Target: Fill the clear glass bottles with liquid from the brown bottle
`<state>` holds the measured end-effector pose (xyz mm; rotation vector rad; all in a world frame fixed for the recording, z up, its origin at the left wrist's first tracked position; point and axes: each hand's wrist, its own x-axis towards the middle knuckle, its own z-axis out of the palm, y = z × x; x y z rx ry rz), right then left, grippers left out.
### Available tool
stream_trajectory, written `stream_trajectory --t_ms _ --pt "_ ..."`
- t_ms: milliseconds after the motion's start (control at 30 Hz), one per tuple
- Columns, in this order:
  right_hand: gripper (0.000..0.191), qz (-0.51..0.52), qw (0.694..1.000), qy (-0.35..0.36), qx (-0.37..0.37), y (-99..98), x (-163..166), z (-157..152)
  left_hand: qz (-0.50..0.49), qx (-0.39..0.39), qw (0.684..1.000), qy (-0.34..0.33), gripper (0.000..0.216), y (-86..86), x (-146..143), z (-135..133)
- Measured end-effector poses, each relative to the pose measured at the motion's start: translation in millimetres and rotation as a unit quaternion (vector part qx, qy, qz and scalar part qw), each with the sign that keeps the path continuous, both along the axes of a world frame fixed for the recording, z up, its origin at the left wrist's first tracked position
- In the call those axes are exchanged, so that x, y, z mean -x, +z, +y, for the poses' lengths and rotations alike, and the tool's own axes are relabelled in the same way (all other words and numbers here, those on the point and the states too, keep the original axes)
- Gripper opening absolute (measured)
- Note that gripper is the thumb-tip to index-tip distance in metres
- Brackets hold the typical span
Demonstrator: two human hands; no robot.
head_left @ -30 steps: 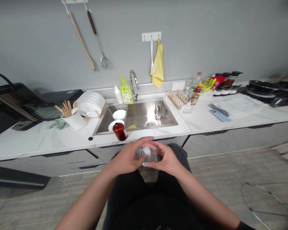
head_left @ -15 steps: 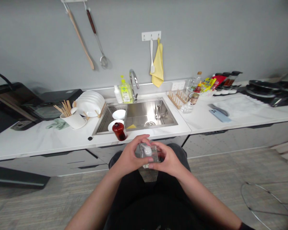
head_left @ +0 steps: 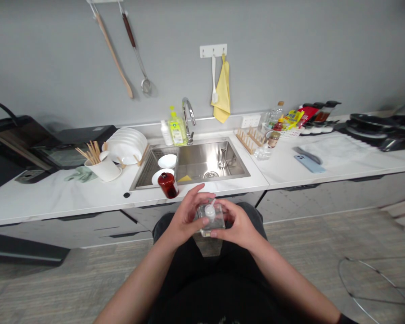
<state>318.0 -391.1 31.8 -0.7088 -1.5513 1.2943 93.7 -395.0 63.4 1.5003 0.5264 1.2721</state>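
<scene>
Both my hands hold a small clear square bottle (head_left: 212, 220) with a white pump top, in front of my body below the counter edge. My left hand (head_left: 184, 217) wraps its left side, fingers curled up near the pump. My right hand (head_left: 236, 225) grips the right side, fingers closed round the glass. A dark red bottle (head_left: 168, 185) stands on the white counter (head_left: 70, 198) just beyond my left hand, at the front edge of the steel sink (head_left: 202, 164).
White bowls lie in the sink's left part, with a faucet (head_left: 188, 118) and green soap bottle (head_left: 176, 128) behind. Stacked plates (head_left: 126, 145) and a cup of chopsticks (head_left: 103, 166) stand left. A wooden rack, jars and a phone (head_left: 309, 163) lie right.
The bottle has come up slightly in my hands and its pump top shows more plainly. My left fingers have shifted upward around the pump.
</scene>
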Motion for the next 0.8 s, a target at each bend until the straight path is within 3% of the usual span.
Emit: stream_trajectory --t_ms 100,233,400,467,667,800 --pt "0.079 -0.009 1.000 -0.007 0.007 1.9 -1 1 0.023 -0.016 0.998 0.058 0.092 1.0 1 4" --pt "0.077 -0.011 1.000 -0.013 0.017 0.6 -2 2 0.053 -0.037 0.993 0.098 0.069 5.3 6 5" --pt "0.084 -0.022 0.999 -0.036 0.013 -1.8 -3 2 0.138 -0.057 0.974 0.171 0.082 8.9 5 -1" --pt "0.082 -0.023 0.999 -0.028 0.013 0.0 -4 2 0.130 -0.027 0.977 0.167 0.077 8.2 3 0" --pt "0.081 -0.033 0.999 0.023 0.008 -1.2 -9 9 0.113 0.012 0.991 0.067 0.070 4.0 6 7" --pt "0.079 -0.040 0.999 -0.030 0.010 -11.4 -8 12 0.121 0.017 0.986 0.112 0.063 -0.8 3 10"
